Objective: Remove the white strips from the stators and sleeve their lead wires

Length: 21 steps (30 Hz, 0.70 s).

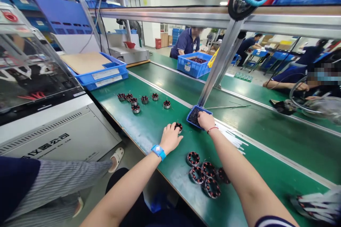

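Observation:
On the green bench, my left hand (170,137) rests with its fingers curled over a motor stator (178,126), a ring with copper windings; part of it is hidden under the fingers. My right hand (204,120) dips into a small blue bin (192,120) of tiny black pieces, fingertips pinched together. What lies between those fingertips is hidden. Close to my right forearm sit several stators (197,175), dark rings with orange-red windings. Farther left along the bench stand several more stators (135,108), some with thin wires sticking up.
A metal upright (220,64) rises just behind the small bin. Blue trays (106,74) stand at the far left, and a blue crate (194,65) stands across the bench. White strips (231,138) lie right of my right hand. Co-workers sit beyond; another person's leg shows at left.

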Tool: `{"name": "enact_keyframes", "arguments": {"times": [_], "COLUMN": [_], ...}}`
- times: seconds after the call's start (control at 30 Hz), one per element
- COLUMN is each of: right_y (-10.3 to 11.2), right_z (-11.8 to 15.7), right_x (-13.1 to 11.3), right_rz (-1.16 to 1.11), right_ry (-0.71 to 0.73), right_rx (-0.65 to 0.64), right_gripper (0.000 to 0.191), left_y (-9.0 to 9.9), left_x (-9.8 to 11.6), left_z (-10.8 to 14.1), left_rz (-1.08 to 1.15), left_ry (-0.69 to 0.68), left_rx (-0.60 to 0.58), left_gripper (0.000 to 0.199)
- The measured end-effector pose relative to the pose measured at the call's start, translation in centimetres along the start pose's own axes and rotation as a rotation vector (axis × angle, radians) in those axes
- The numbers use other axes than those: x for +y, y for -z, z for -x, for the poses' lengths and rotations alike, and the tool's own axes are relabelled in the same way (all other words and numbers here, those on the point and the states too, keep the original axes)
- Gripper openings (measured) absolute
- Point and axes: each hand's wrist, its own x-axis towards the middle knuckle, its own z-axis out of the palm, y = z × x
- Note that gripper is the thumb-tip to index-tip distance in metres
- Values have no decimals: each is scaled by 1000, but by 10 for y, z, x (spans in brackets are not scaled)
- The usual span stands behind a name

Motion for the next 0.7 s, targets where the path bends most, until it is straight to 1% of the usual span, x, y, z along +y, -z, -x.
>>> {"name": "enact_keyframes", "arguments": {"times": [0.07,0.13,0.2,0.23,0.3,0.37,0.47,0.57,0.63,0.7], "right_y": [-1,-1,-1,0,1,3,8,16,20,19], "right_z": [1,3,5,6,8,9,13,20,31,46], "right_x": [3,5,6,6,5,5,5,2,-5,-18], "right_rz": [-1,-8,-16,-18,-20,-18,-10,-8,-25,-69], "right_ry": [2,3,1,-1,-7,-14,-19,8,74,190], "right_rx": [7,23,45,55,74,93,114,115,97,48], "right_gripper": [28,25,28,30,31,30,27,25,25,23], "left_y": [5,13,24,30,38,42,39,30,23,16], "left_x": [-2,-3,-4,-5,-8,-11,-14,-14,-12,-10], "left_z": [10,23,35,39,43,42,36,33,34,37], "left_rz": [-26,-41,-44,-44,-42,-37,-17,31,85,151], "left_ry": [1,6,21,34,75,126,180,185,178,173], "left_rx": [-23,-51,-87,-106,-133,-145,-149,-173,-183,-182], "left_gripper": [23,31,39,40,35,24,14,13,15,15]}}
